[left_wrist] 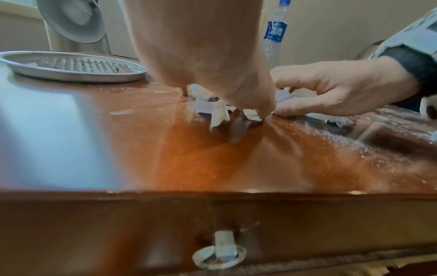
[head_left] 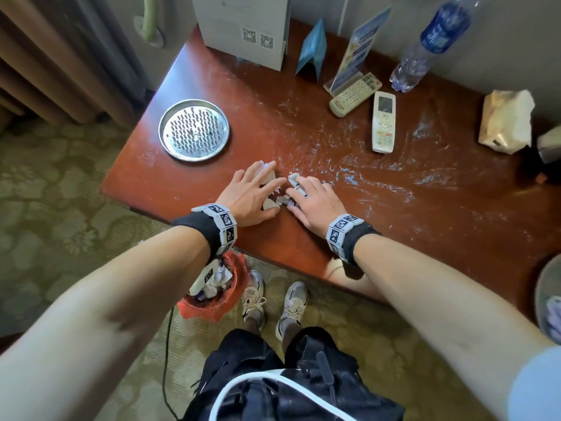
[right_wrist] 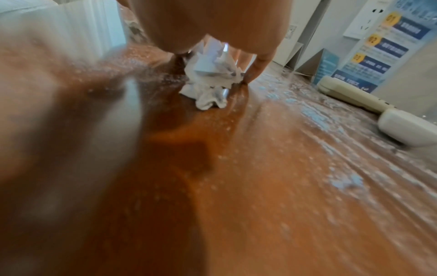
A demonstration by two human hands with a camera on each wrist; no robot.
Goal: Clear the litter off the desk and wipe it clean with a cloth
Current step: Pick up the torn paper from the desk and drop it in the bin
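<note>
A small heap of torn white paper scraps (head_left: 269, 204) lies near the front edge of the red-brown desk (head_left: 212, 183). My left hand (head_left: 258, 189) arches over the heap from the left, thumb and fingertips (left_wrist: 266, 112) down on the wood around the scraps (left_wrist: 218, 114). My right hand (head_left: 306, 196) closes in from the right, its fingers (left_wrist: 307, 74) curled over more scraps with the thumb low along the desk. In the right wrist view the crumpled paper (right_wrist: 210, 82) sits between thumb and fingers. White dusty smears (head_left: 349, 174) streak the desk's middle and right.
A round metal tray (head_left: 194, 130) stands to the left. Two remotes (head_left: 384, 121), a water bottle (head_left: 431, 44), card stands (head_left: 312, 48) and a white box (head_left: 243, 28) line the back. A beige packet (head_left: 504, 123) lies right. A red-lined bin (head_left: 230, 302) holding paper stands below the front edge.
</note>
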